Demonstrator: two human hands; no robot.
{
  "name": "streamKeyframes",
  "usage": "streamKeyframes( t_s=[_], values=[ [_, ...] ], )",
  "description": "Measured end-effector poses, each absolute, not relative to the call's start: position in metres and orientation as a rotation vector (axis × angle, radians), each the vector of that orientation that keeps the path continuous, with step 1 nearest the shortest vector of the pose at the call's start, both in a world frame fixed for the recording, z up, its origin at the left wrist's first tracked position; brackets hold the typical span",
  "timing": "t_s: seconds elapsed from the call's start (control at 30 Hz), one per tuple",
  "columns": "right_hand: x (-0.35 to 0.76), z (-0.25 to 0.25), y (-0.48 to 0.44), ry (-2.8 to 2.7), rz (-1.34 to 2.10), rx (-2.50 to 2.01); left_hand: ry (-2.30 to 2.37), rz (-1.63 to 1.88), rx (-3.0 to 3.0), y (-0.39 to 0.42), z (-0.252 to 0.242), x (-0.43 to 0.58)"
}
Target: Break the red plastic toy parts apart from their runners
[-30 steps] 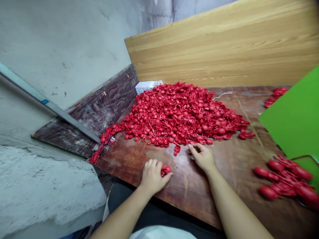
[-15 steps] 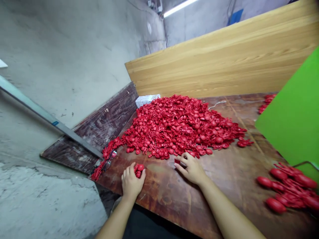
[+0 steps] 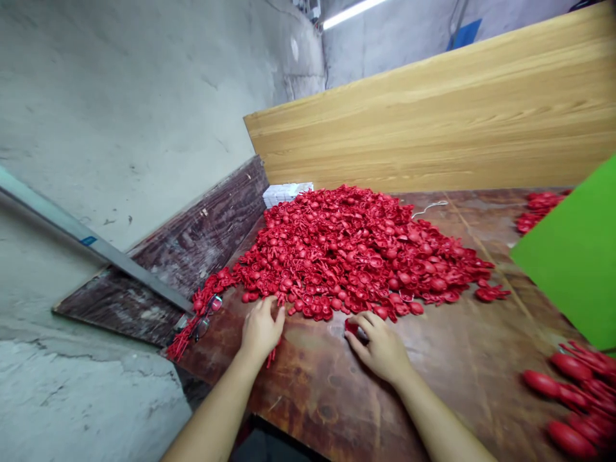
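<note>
A large heap of red plastic pieces (image 3: 346,250), with rounded shells and thin prongs, covers the middle of the brown table. At the heap's front left edge is my left hand (image 3: 262,330), palm down, its thumb apart from the fingers; the fingertips are partly hidden among the pieces. Beneath its palm, a red pronged piece (image 3: 273,353) shows on the table. My right hand (image 3: 380,346) rests on the table just before the heap, thumb and fingers curled round a small dark red piece (image 3: 351,326), mostly covered by the fingers.
Eyeglasses (image 3: 206,319) and stray red pieces lie by the left board (image 3: 192,256). White stacked boxes (image 3: 287,194) stand behind the heap. Larger red pieces (image 3: 570,404) sit at the lower right, near a green panel (image 3: 572,250). A yellow wooden board (image 3: 423,122) closes the back.
My left hand has let go of the red pieces and reached forward to the heap's edge. My right hand stays about where it was on the table. The view has shifted slightly.
</note>
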State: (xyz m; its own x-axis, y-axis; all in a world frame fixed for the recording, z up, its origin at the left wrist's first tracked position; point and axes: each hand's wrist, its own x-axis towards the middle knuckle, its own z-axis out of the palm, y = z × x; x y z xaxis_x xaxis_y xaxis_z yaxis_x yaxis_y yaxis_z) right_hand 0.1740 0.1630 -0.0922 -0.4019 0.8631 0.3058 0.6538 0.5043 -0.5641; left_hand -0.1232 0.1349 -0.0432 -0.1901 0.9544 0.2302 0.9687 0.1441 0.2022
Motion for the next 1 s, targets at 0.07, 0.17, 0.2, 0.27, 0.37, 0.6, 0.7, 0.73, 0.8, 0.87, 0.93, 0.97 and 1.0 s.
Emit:
streamKeyframes(
  t_s=[0.07,0.17,0.2,0.27,0.37,0.6,0.7,0.73,0.8,0.87,0.93,0.97,1.0],
  values=[
    [0.173,-0.092,0.161,-2.146,0.51,-1.253,-2.395,-0.279,-1.927,0.162,-0.039,-0.12],
    [0.174,-0.095,0.159,-2.031,0.53,-1.289,-2.421,-0.109,-1.902,0.194,-0.036,-0.114],
    [0.174,-0.098,0.158,-1.996,0.531,-1.281,-2.433,-0.093,-1.909,0.202,-0.035,-0.113],
    [0.175,-0.104,0.156,-1.927,0.537,-1.286,-2.449,-0.043,-1.953,0.214,-0.034,-0.11],
    [0.177,-0.112,0.154,-1.849,0.594,-1.213,-2.436,0.03,-2.043,0.226,-0.03,-0.109],
    [0.184,-0.112,0.154,-1.729,0.697,-1.145,-2.341,0.033,-2.287,0.241,-0.003,-0.118],
    [0.186,-0.116,0.156,-1.581,0.854,-1.163,-2.323,-0.089,-2.341,0.24,0.011,-0.13],
    [0.186,-0.119,0.156,-1.484,0.937,-1.164,-2.319,-0.153,-2.348,0.239,0.015,-0.133],
    [0.187,-0.126,0.158,-1.278,1.135,-1.144,-2.315,-0.332,-2.398,0.232,0.019,-0.138],
    [0.189,-0.13,0.16,-1.225,1.24,-1.139,-2.353,-1.034,-2.48,0.221,0.021,-0.135],
    [0.191,-0.13,0.162,-1.329,1.145,-1.17,-2.393,-1.629,-2.475,0.203,0.017,-0.121],
    [0.192,-0.127,0.163,-1.416,1.07,-1.166,-2.387,-1.884,-2.476,0.193,0.012,-0.108],
    [0.193,-0.124,0.163,-1.476,1.001,-1.177,-2.344,-2.151,-2.463,0.182,0.006,-0.094]
  ],
)
